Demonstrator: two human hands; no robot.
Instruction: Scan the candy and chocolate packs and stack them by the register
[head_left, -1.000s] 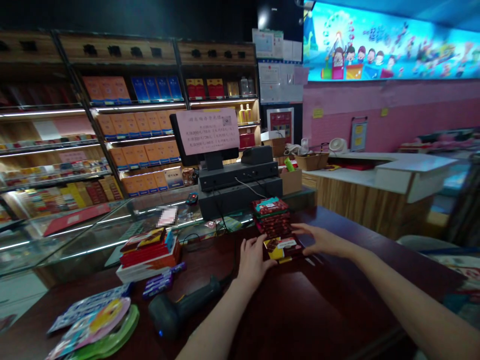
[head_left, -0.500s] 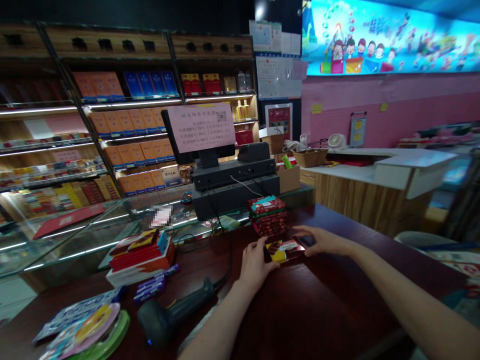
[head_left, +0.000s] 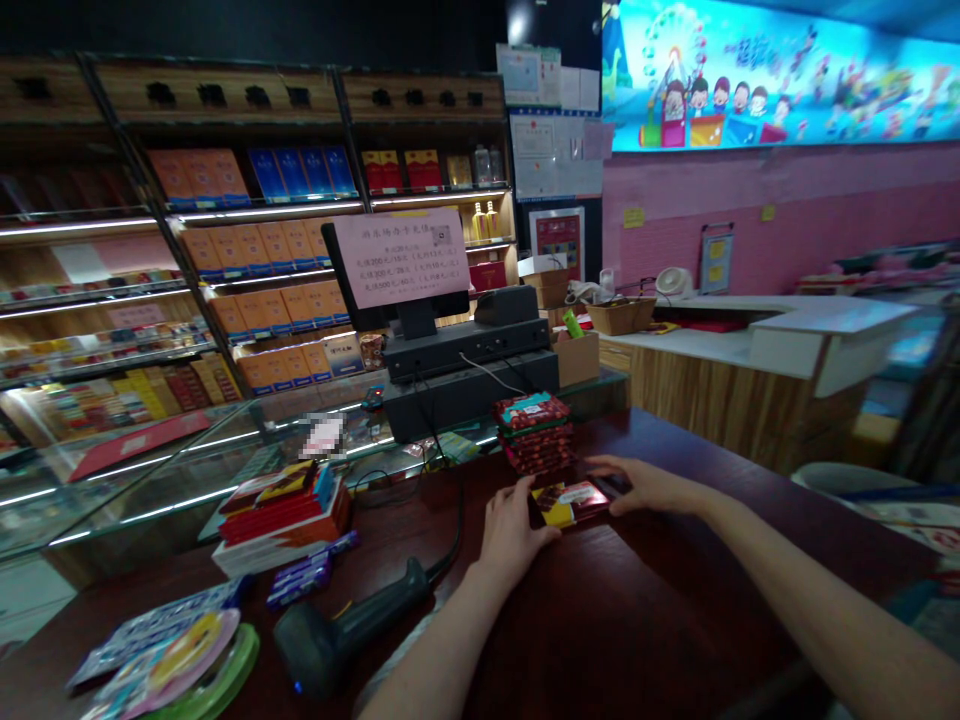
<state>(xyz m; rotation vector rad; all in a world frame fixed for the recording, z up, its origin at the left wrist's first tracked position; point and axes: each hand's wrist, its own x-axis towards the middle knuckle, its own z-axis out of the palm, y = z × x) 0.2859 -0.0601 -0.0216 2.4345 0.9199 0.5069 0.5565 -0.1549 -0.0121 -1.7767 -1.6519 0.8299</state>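
A flat chocolate bar (head_left: 574, 501) in a yellow and dark red wrapper lies on the dark wooden counter (head_left: 630, 610). My left hand (head_left: 513, 524) grips its left end, thumb at the near edge and fingers at the far one. At the other end, my right hand (head_left: 651, 487) has the bar between thumb and fingers; part of that end is shaded and hard to make out. Just behind the bar stands a stack of red packets (head_left: 535, 445), with a turquoise and red packet (head_left: 531, 409) on top.
Left of my forearm lies a barcode scanner (head_left: 349, 625), its cable running back. Purple-wrapped sticks (head_left: 300, 578), a pile of red and white boxes (head_left: 277, 525) and round colourful packages (head_left: 191, 665) are farther left. A cash register (head_left: 465, 350) stands behind.
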